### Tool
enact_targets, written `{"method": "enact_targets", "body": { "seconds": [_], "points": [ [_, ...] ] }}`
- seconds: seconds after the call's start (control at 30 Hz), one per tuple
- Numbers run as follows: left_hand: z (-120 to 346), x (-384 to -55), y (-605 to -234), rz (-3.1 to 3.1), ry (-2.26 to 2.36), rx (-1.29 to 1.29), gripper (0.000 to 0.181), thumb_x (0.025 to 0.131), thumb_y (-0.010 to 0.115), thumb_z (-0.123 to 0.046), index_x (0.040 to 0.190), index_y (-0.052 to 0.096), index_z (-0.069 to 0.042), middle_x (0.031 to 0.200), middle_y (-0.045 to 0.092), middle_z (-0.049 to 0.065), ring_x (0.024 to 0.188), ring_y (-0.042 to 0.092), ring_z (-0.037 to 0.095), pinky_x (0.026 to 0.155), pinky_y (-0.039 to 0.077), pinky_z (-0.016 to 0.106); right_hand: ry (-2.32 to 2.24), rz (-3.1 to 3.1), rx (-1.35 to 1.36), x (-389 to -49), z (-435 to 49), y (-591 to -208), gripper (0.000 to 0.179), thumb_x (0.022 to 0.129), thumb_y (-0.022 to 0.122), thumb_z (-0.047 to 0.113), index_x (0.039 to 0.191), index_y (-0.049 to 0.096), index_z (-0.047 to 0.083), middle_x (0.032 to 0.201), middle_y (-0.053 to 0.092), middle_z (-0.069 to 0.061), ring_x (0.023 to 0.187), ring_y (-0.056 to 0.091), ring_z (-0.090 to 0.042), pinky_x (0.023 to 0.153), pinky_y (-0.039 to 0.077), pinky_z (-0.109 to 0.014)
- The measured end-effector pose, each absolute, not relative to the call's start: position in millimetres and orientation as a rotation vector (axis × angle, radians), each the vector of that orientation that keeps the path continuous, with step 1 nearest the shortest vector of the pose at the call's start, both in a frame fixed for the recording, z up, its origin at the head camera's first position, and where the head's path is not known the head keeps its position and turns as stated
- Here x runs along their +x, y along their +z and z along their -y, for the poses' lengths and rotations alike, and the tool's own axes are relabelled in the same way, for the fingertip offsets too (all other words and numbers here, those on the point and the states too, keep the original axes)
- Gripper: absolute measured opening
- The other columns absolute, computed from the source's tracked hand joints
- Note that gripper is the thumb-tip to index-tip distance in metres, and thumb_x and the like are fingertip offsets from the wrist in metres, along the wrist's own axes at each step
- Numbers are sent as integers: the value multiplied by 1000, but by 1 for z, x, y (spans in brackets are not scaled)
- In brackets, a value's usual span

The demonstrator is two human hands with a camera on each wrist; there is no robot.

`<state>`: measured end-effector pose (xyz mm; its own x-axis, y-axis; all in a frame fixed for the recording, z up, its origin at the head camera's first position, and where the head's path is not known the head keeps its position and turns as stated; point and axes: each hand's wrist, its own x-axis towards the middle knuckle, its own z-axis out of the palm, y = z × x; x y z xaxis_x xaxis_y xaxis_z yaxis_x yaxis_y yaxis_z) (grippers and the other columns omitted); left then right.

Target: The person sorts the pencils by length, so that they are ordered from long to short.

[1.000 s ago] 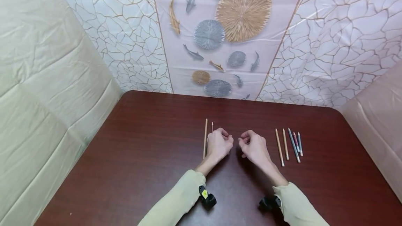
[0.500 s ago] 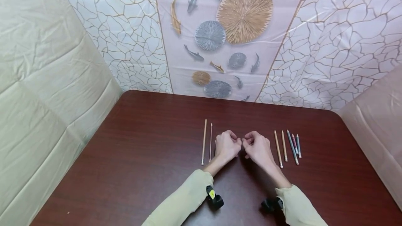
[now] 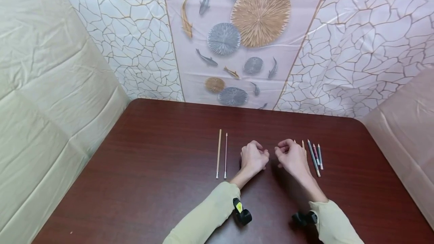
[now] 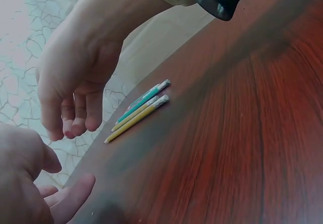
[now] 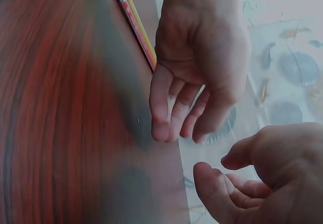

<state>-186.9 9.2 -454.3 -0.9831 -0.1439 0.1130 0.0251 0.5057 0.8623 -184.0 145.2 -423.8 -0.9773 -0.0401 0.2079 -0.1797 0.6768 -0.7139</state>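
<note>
My left hand (image 3: 254, 157) hovers above the table just right of two long pencils, a yellow pencil (image 3: 218, 153) and a pink pencil (image 3: 225, 155), lying side by side. Its fingers are loosely bent with nothing between them in the left wrist view. Facing it, my right hand (image 3: 293, 158) hangs likewise, thumb and fingers apart and holding nothing in the right wrist view. In the head view it partly hides two yellow pencils (image 4: 139, 119). Beside these lie a long blue pencil (image 3: 313, 158), a short pink pencil (image 3: 316, 154) and a short blue pencil (image 3: 320, 156).
The dark wooden table (image 3: 152, 183) reaches to a patterned cloth wall (image 3: 196, 82) at the back. Pale fabric (image 3: 51, 123) rises along the left side. A tiny light speck (image 3: 71, 232) lies at the front left.
Both hands have shifted right. They came close together half a second ago and now stand slightly apart. The left pencil pair is fully uncovered; the right hand now partly covers the yellow pencils.
</note>
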Motion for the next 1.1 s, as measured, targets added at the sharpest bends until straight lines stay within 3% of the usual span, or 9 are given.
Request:
{"method": "enact_targets", "body": {
  "seconds": [0.17,0.3,0.63,0.83,1.1],
  "points": [
    [-19,-188,-454,2597,-1421,104,18,83,73,-17,96,67,-7,53,62,-16,61,66,6,73,50,28,1124,2704,175,-183,-166,-423,18,91,63,7,101,62,-8,81,69,-18,46,65,-20,46,48,-23],
    [-25,-188,-455,2602,-1359,123,18,80,76,-18,93,69,-8,61,66,-15,76,69,17,69,51,30,1024,2684,163,-185,-186,-423,17,89,64,7,99,64,-7,79,70,-15,47,63,-14,50,47,-21],
    [-38,-189,-458,2575,-1314,105,17,77,77,-16,89,69,-7,61,64,-12,73,68,20,69,51,31,880,2681,111,-186,-219,-426,15,87,65,8,96,67,-5,75,69,-9,46,57,-2,64,42,-23],
    [-46,-190,-459,2596,-1299,121,18,77,78,-18,89,68,-8,62,62,-9,74,68,24,68,52,32,921,2696,92,-186,-228,-431,17,89,63,7,99,65,-7,77,70,-13,41,58,-3,57,42,-12],
    [-59,-189,-459,2648,-1289,173,22,75,80,-21,88,67,-10,71,65,1,78,67,30,68,53,35,958,2722,41,-184,-235,-435,19,90,61,7,101,64,-8,79,68,-15,42,60,-5,48,46,-18]
  ]
}}
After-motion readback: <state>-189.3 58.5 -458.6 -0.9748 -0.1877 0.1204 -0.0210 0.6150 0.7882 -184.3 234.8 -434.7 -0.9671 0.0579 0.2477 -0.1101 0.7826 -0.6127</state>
